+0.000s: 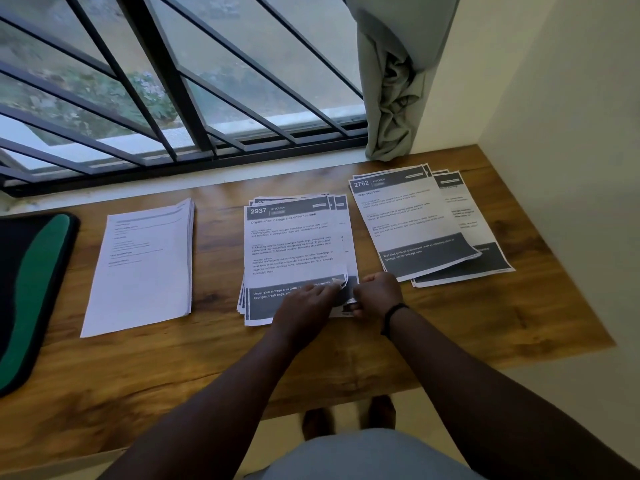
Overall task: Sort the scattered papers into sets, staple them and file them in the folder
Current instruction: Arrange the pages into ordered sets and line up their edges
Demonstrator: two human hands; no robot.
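Loosely fanned middle stack [294,244], top sheet's near corner curled.

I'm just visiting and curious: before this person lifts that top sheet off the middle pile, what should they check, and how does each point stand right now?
1. Corner of the top sheet on the middle pile peeled up: ok.
2. Left hand rests on the pile: ok.
3. Right hand pinches one sheet only: cannot tell.
4. Right pile squared up: not ok, sheets fanned.
5. Left pile apart from the others: ok.
6. Stapler within reach: cannot tell, none visible.
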